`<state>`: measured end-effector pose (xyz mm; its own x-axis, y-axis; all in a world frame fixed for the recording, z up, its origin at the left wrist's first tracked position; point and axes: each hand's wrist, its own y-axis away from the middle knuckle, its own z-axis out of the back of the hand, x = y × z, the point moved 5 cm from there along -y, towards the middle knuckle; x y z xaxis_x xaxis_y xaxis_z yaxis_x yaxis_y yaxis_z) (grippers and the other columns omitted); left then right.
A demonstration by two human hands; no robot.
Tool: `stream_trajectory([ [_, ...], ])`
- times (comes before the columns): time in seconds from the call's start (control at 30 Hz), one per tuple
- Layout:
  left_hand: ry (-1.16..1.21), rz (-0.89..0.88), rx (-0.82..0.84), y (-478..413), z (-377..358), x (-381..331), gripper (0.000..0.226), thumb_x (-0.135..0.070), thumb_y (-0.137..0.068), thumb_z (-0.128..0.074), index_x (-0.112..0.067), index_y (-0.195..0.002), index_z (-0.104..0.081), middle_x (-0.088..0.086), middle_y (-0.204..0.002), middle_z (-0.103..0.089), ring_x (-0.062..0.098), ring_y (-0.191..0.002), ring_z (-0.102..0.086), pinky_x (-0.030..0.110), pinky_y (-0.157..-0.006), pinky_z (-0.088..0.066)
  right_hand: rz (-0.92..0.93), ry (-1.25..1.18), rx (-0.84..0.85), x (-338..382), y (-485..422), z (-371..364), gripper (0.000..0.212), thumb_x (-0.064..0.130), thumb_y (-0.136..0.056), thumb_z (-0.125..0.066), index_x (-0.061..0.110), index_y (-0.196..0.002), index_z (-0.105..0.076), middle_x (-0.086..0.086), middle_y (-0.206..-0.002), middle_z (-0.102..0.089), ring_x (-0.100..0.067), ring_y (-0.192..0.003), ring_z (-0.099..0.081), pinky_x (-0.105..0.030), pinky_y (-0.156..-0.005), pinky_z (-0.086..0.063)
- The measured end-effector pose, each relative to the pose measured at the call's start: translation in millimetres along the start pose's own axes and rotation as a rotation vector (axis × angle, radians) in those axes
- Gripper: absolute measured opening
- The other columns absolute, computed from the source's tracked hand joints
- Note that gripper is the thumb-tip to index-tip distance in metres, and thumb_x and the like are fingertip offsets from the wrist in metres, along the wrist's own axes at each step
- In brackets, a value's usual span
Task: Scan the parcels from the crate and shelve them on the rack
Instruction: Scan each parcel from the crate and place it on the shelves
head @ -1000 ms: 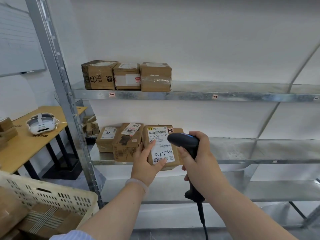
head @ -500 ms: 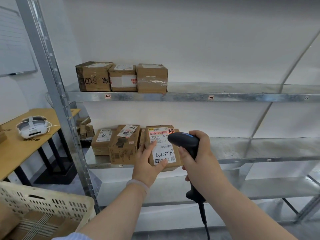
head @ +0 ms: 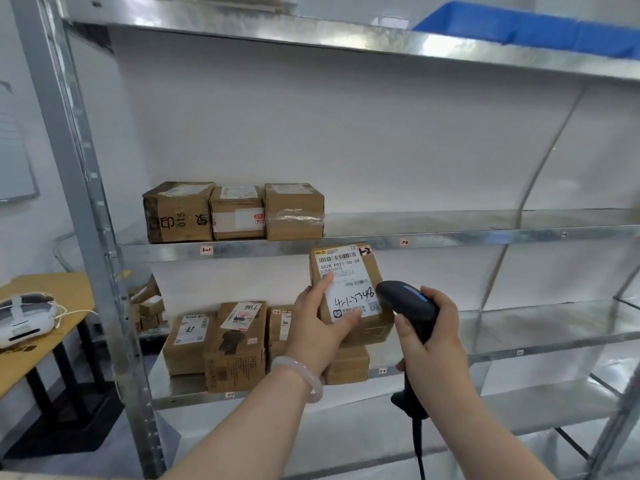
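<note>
My left hand (head: 318, 327) grips a small brown parcel (head: 372, 271) with a white label marked 4-1-5348, held in front of the metal rack (head: 450, 237) just below its middle shelf edge. My right hand (head: 433, 337) grips a black corded barcode scanner (head: 407, 303), its head close to the parcel's right side. Three brown parcels (head: 235, 211) stand side by side at the left of the middle shelf. Several more parcels (head: 235, 344) sit on the shelf below, partly hidden by my left hand. The crate is out of view.
A blue bin (head: 526, 27) sits on the top shelf at the right. To the left stands a wooden table (head: 69, 299) with a white headset (head: 26, 317) on it. The rack's upright post (head: 90, 202) runs down the left. Bare shelf surface stretches to the right.
My view has tilted up, so the crate has left the frame and the top shelf appears. My left hand has raised the parcel toward the middle shelf; the scanner stays beside it.
</note>
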<state>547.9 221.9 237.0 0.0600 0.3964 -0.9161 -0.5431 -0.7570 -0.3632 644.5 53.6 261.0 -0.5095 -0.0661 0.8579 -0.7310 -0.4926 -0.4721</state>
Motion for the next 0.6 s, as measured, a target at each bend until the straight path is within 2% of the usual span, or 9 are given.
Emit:
stream_trajectory([
  [0.1, -0.011, -0.06, 0.033, -19, -1, -25, 0.069, -0.029, -0.086, -0.077, -0.05, -0.139, -0.038, -0.006, -0.145, -0.04, 0.012, -0.128, -0.048, 0.016, -0.085, -0.054, 0.039, -0.037, -0.079, 8, -10, 0, 0.045, 0.026, -0.095, -0.062, 0.055, -0.117, -0.035, 0.017, -0.101, -0.059, -0.01, -0.056, -0.064, -0.018, -0.047, -0.049],
  [0.2, -0.016, -0.086, 0.101, -39, -5, -49, 0.073, -0.033, -0.086, -0.077, -0.046, -0.144, -0.037, -0.005, -0.145, -0.042, 0.012, -0.127, -0.049, 0.013, -0.084, -0.053, 0.073, -0.072, -0.155, 15, -24, 7, 0.046, 0.025, -0.094, -0.063, 0.051, -0.122, -0.037, 0.013, -0.102, -0.06, -0.01, -0.053, -0.062, -0.016, -0.047, -0.048],
  [0.3, -0.032, -0.075, 0.164, -61, -10, -67, 0.082, -0.033, -0.082, -0.081, -0.044, -0.148, -0.033, -0.004, -0.147, -0.039, 0.013, -0.127, -0.048, 0.028, -0.103, -0.049, 0.119, -0.07, -0.165, 25, -45, 13, 0.046, 0.026, -0.095, -0.062, 0.053, -0.12, -0.035, 0.012, -0.099, -0.062, -0.009, -0.052, -0.062, -0.014, -0.046, -0.047],
  [0.33, -0.052, -0.065, 0.173, -68, -11, -71, 0.086, -0.033, -0.08, -0.082, -0.045, -0.149, -0.031, -0.006, -0.146, -0.033, 0.012, -0.125, -0.046, 0.026, -0.105, -0.045, 0.13, -0.07, -0.159, 27, -54, 14, 0.045, 0.026, -0.095, -0.061, 0.054, -0.119, -0.035, 0.012, -0.098, -0.062, -0.009, -0.052, -0.062, -0.013, -0.046, -0.046],
  [0.43, -0.139, -0.027, 0.177, -94, -16, -77, 0.094, -0.029, -0.078, -0.084, -0.047, -0.15, -0.025, -0.011, -0.131, -0.016, 0.011, -0.112, -0.039, 0.014, -0.092, -0.037, 0.146, -0.087, -0.142, 27, -85, 14, 0.043, 0.028, -0.095, -0.06, 0.049, -0.123, -0.035, 0.008, -0.098, -0.064, -0.009, -0.057, -0.063, -0.012, -0.046, -0.046],
  [0.5, -0.165, -0.035, 0.139, -111, -20, -79, 0.091, -0.028, -0.079, -0.082, -0.044, -0.15, -0.028, -0.008, -0.133, -0.019, 0.009, -0.105, -0.041, 0.002, -0.075, -0.04, 0.165, -0.103, -0.125, 25, -105, 11, 0.043, 0.028, -0.096, -0.06, 0.049, -0.125, -0.035, 0.008, -0.103, -0.064, -0.014, -0.063, -0.065, -0.013, -0.048, -0.047],
  [0.53, -0.175, -0.043, 0.11, -118, -21, -79, 0.087, -0.028, -0.08, -0.081, -0.042, -0.15, -0.031, -0.005, -0.137, -0.023, 0.008, -0.103, -0.043, 0.0, -0.065, -0.042, 0.175, -0.106, -0.113, 24, -116, 9, 0.044, 0.028, -0.096, -0.06, 0.049, -0.124, -0.035, 0.01, -0.104, -0.064, -0.017, -0.065, -0.065, -0.014, -0.048, -0.047],
  [0.6, -0.202, -0.051, 0.052, -131, -24, -76, 0.082, -0.03, -0.083, -0.079, -0.038, -0.15, -0.034, 0.0, -0.144, -0.029, 0.012, -0.108, -0.047, 0.002, -0.059, -0.045, 0.177, -0.11, -0.072, 20, -136, 4, 0.044, 0.028, -0.096, -0.059, 0.052, -0.124, -0.034, 0.011, -0.104, -0.064, -0.017, -0.067, -0.065, -0.015, -0.05, -0.047],
])
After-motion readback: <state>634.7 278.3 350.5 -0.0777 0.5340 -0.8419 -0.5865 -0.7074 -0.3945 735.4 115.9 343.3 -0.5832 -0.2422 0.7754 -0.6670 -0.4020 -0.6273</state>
